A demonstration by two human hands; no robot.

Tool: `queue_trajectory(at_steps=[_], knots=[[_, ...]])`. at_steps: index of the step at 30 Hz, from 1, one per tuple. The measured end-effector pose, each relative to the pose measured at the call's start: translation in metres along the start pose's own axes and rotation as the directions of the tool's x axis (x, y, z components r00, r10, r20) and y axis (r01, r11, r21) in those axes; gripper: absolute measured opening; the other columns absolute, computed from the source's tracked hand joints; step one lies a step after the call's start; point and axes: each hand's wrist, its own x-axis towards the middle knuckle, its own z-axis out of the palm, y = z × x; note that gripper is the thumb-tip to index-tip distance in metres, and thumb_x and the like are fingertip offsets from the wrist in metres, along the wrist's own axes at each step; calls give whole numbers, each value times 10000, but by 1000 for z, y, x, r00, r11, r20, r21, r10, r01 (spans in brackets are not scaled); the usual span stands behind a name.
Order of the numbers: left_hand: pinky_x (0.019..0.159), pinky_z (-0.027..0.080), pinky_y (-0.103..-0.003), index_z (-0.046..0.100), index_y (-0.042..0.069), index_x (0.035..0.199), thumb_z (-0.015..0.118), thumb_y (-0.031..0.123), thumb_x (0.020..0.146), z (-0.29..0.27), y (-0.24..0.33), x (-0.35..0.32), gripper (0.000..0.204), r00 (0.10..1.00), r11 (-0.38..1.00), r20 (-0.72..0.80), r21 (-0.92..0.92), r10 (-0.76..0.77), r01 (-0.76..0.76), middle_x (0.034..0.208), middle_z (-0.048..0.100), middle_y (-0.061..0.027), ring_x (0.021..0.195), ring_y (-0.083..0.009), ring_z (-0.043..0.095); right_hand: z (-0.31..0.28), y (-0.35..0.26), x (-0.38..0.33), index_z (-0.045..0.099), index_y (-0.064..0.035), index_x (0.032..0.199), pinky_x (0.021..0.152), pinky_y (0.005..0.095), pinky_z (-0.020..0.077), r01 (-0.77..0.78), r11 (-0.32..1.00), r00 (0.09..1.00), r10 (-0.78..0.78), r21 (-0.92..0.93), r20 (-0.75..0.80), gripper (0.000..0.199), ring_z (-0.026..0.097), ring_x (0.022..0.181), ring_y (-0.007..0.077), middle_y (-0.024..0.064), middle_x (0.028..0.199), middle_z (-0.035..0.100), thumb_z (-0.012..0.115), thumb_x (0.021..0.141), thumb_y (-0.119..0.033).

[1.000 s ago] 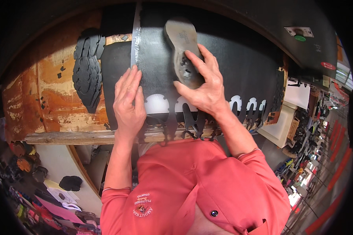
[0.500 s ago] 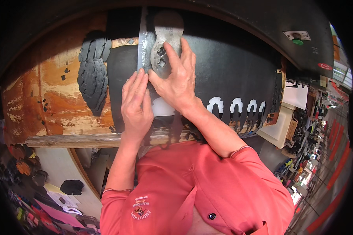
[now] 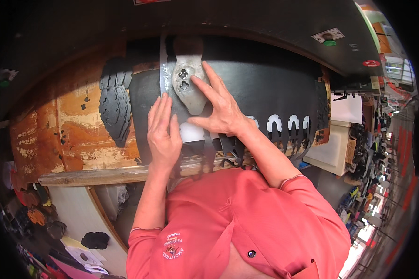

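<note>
A grey metal cutting die (image 3: 190, 83), shaped like a shoe sole with two clover-shaped holes, lies on a black sheet (image 3: 260, 83). My right hand (image 3: 222, 108) is open with fingers spread at the die's right side. Its index fingertip rests on the die, and the thumb is apart from the die's tip. My left hand (image 3: 164, 135) lies flat on the sheet, fingers stretched out together, at the near end of a pale strip (image 3: 163, 72) left of the die. The die's far end is in shadow.
Black cut sole pieces (image 3: 115, 104) are stacked on the worn wooden board (image 3: 42, 135) at left. White arch shapes (image 3: 274, 123) show through cutouts along the sheet's near edge. A dark machine beam (image 3: 246, 23) with a green button (image 3: 329, 42) spans the far side.
My right hand has loosened its hold round the die; its thumb has moved off the tip toward me and the fingers are spread wider. The head view has shifted, showing more of the beam.
</note>
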Motion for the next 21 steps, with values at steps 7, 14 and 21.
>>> queue_trajectory(at_steps=[7,14,21], knots=[[1085,492,-470,673,-36,1341,638,-27,974,-18,20,-27,369,990,992,-115,84,-86,96,1312,700,-215,1290,-395,616,20,17,-12,508,-27,1545,1202,482,445,49,999,990,-47,13,-132,1073,416,1515,461,299,1659,362,1003,640,-320],[797,476,-410,674,49,869,757,-41,884,-8,30,-72,123,977,948,-22,248,211,-199,767,649,-87,716,-301,618,-12,11,-5,486,-30,1542,1170,497,441,88,991,996,-88,100,-3,992,493,1406,457,286,1551,456,956,733,-358],[804,499,-424,703,18,865,774,-2,912,-9,11,-78,87,914,901,-100,241,392,-360,748,666,-111,684,-296,627,-161,26,-77,687,-16,924,672,234,477,-14,999,506,-22,-34,-862,138,554,738,48,-16,797,639,684,1034,-100]])
